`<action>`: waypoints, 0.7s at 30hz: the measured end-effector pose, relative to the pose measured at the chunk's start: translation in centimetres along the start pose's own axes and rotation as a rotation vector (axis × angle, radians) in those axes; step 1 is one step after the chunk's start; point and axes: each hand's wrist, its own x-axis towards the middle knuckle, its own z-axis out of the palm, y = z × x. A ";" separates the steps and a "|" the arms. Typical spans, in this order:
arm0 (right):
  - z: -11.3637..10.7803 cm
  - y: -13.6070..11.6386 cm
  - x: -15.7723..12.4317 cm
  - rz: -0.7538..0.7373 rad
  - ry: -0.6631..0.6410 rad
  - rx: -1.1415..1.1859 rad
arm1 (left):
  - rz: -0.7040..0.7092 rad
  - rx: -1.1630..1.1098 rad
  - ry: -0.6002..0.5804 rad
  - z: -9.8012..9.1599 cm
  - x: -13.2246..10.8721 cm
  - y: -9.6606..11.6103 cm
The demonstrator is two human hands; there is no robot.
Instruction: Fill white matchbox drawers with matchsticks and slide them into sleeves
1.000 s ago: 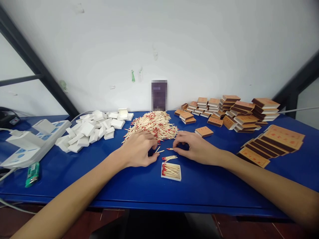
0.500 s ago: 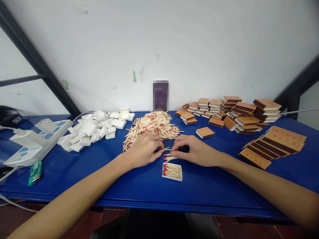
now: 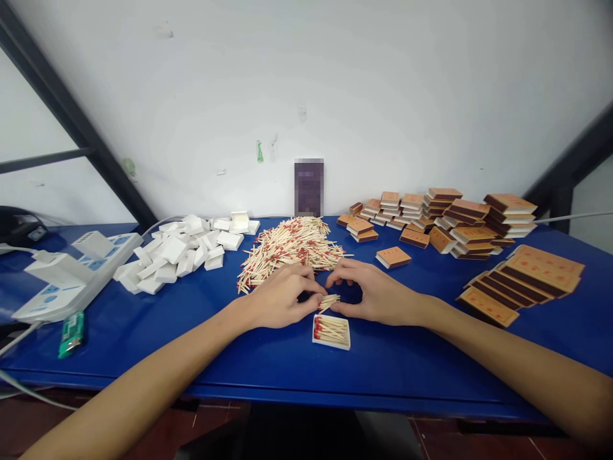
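Note:
A small bunch of matches [image 3: 329, 301] lies between my hands, just behind a white matchbox tray [image 3: 331, 347]. My left hand [image 3: 286, 295] closes its fingertips and thumb on the head end of the bunch, hiding the heads. On the other side, my right hand [image 3: 371, 291] holds its thumb and fingers apart, the thumb tip near the bare stick ends; contact is hard to tell. Red-headed matches [image 3: 331, 330] lie side by side inside the tray, heads to the left. Directly behind my left hand rises a large heap of loose matches [image 3: 297, 243].
White empty trays [image 3: 177, 249] are piled at the left, near a power strip [image 3: 71, 291] and a green lighter [image 3: 71, 333]. Orange-brown matchboxes [image 3: 472, 233] stand stacked at the right, with a leaning row [image 3: 541, 271] nearer. A blurred dark rectangle [image 3: 309, 186] is against the wall.
The loose matches between my hands are now gathered in a tighter bunch at my left fingertips. My right thumb and fingers have spread apart. The filled tray stays in place.

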 end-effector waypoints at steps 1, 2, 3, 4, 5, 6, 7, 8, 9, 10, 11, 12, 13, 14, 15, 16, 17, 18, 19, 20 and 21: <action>0.0 0.0 0.0 0.003 -0.002 -0.007 | 0.004 -0.001 -0.015 -0.1 0.0 0.1; 0.0 0.0 0.0 0.006 -0.002 -0.007 | 0.006 0.001 -0.026 -0.2 0.0 0.1; 0.1 0.0 0.0 0.009 -0.003 -0.005 | 0.006 0.004 -0.033 -0.2 0.0 0.1; 0.1 0.0 0.0 0.014 -0.003 -0.001 | 0.005 0.006 -0.036 -0.3 0.0 0.1; 0.1 0.0 0.0 0.019 -0.004 0.004 | 0.004 0.007 -0.039 -0.3 0.0 0.1; 0.1 -0.1 0.0 0.025 -0.004 0.006 | 0.004 0.008 -0.038 -0.3 0.0 0.1; 0.2 -0.1 0.1 0.032 -0.003 0.008 | 0.002 0.010 -0.037 -0.3 0.0 0.0; 0.2 0.0 0.1 0.038 0.002 0.008 | 0.001 0.015 -0.036 -0.3 0.0 0.0; 0.3 0.0 0.1 0.042 0.008 0.006 | 0.002 0.021 -0.033 -0.3 0.0 -0.1; 0.4 0.0 0.1 0.041 0.014 0.003 | 0.002 0.030 -0.029 -0.3 0.0 -0.2; 0.4 0.0 0.1 0.038 0.019 -0.001 | 0.001 0.040 -0.022 -0.2 0.1 -0.3; 0.5 0.1 0.2 0.034 0.025 -0.005 | 0.000 0.053 -0.015 -0.2 0.1 -0.4; 0.6 0.1 0.2 0.031 0.029 -0.010 | -0.003 0.065 -0.007 -0.1 0.2 -0.4; 0.7 0.1 0.2 0.029 0.033 -0.017 | -0.006 0.076 0.001 -0.1 0.2 -0.5; 0.7 0.1 0.2 0.029 0.035 -0.025 | -0.011 0.085 0.009 0.0 0.2 -0.5; 0.8 0.1 0.2 0.029 0.038 -0.035 | -0.013 0.094 0.015 0.0 0.2 -0.5; 0.8 0.0 0.2 0.026 0.039 -0.046 | -0.012 0.106 0.018 0.0 0.2 -0.5; 0.9 0.0 0.2 0.018 0.040 -0.060 | -0.010 0.123 0.019 0.0 0.2 -0.4; 0.9 0.0 0.2 0.007 0.042 -0.073 | -0.004 0.145 0.018 0.0 0.2 -0.4; 1.0 0.0 0.2 -0.007 0.045 -0.086 | 0.005 0.171 0.014 0.0 0.2 -0.4; 1.0 0.0 0.1 -0.021 0.053 -0.096 | 0.016 0.197 0.010 0.0 0.2 -0.3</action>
